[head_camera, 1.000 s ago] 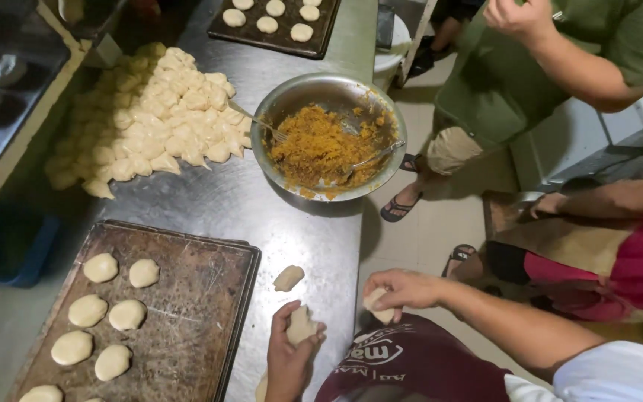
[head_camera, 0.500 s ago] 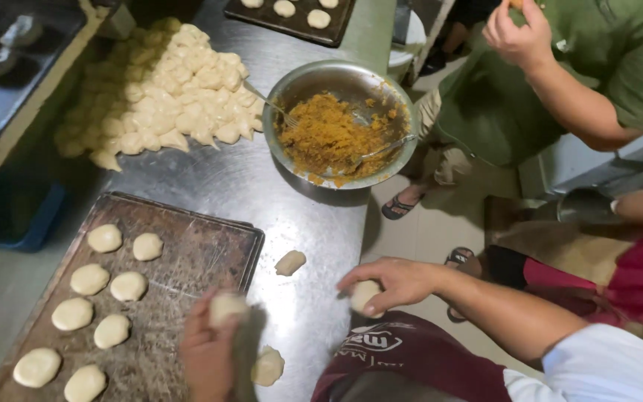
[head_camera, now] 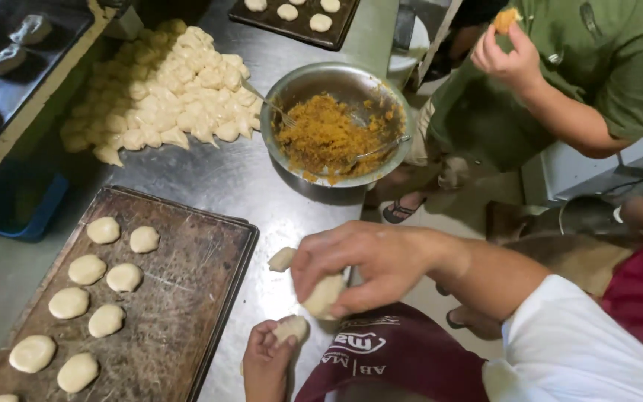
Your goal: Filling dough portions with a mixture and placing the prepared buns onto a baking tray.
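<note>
Partly hidden dough ball [head_camera: 324, 295] under right hand [head_camera: 370, 264], left hand [head_camera: 266, 357] cropped

My right hand [head_camera: 370, 268] grips a dough piece [head_camera: 324, 295] that looks soft, pale and matt, slightly floury; my left hand [head_camera: 266, 361] cups another one [head_camera: 292, 327] of the same dull, smooth surface. The worktop [head_camera: 217, 175] is brushed metal, grey and faintly glossy with smears. The tray [head_camera: 187, 298] is dark metal, scratched, rough and stained, quite matt. The rounds [head_camera: 106, 277] on it look smooth and dry. The bowl [head_camera: 392, 104] is shiny steel, dulled by residue; its filling [head_camera: 325, 138] is orange, coarse and crumbly. My apron [head_camera: 403, 357] is matt maroon cloth.
</note>
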